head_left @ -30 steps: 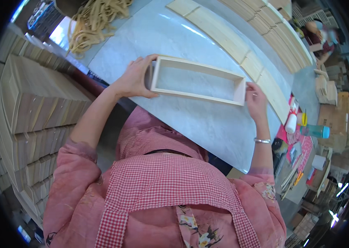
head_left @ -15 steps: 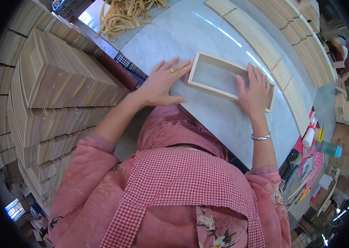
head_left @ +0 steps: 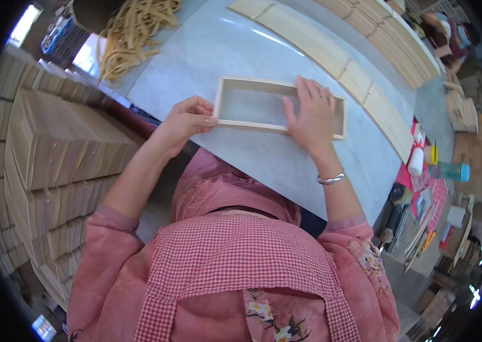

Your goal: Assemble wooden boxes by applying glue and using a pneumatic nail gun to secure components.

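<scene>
A shallow rectangular frame of pale wood [head_left: 252,125] lies on the white tabletop in front of me, its inside showing the table's grey-white colour. At its left end, my left hand [head_left: 188,121] has its fingers bent in, with thumb and fingertips closed at the near corner. My right hand [head_left: 314,117], with a silver bangle at the wrist, reaches over the right part of the frame. Its fingers lie across the far side and its thumb is inside; the palm hides some of the near rail.
Thin pale wood strips [head_left: 332,57] run in a row along the far side, with stacked slats [head_left: 366,34] behind. Tan bands [head_left: 132,40] lie in a heap at the far left. Tall stacks of wooden pieces [head_left: 64,137] stand left. A teal bottle [head_left: 452,171] is at right.
My left hand has gone from spread fingers beside the frame to closed fingers at its left end. The frame sits straighter across the view. My whole view has shifted.
</scene>
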Motion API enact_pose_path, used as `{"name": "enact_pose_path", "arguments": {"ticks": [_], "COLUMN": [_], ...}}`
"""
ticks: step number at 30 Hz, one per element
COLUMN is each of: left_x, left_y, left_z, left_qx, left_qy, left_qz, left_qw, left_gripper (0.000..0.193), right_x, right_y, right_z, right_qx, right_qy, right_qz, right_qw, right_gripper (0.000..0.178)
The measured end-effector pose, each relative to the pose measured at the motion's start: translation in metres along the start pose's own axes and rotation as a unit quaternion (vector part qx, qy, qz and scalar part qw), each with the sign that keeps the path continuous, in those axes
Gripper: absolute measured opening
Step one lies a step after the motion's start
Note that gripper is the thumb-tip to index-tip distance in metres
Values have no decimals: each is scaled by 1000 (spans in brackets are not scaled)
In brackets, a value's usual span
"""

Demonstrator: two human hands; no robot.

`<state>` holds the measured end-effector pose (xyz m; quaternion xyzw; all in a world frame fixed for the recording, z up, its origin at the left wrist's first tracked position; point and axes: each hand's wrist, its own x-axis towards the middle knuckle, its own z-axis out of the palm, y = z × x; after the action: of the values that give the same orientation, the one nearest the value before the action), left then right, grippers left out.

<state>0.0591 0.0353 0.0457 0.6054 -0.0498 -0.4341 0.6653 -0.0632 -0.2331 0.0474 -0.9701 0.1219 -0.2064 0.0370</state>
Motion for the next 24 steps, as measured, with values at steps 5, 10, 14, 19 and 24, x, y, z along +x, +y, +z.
{"name": "enact_pose_path", "arguments": {"ticks": [5,10,14,19,24], "left_x": [6,-7,-19,-9,4], "left_y": [13,7,-11,-5,40], "left_z": [-4,19,29,33,39], "left_qx": [17,72,125,199,193], "left_qy": [-5,27,87,140,74], "left_qz": [-41,50,174,240,173], "left_qw": [999,996,973,940,963], "left_gripper": [19,24,29,30,33], "right_x": [0,-6,-61,-99,-86], "right_y": [-1,15,62,65,71], "right_z": [-2,-11,-19,-53,-104], "right_qx": [31,195,241,351,357], "right_qy": [24,129,231,114,93], "right_qz": [9,15,232,272,279], "right_qw": [999,972,914,889,886], "right_gripper": [48,44,31,24,23]}}
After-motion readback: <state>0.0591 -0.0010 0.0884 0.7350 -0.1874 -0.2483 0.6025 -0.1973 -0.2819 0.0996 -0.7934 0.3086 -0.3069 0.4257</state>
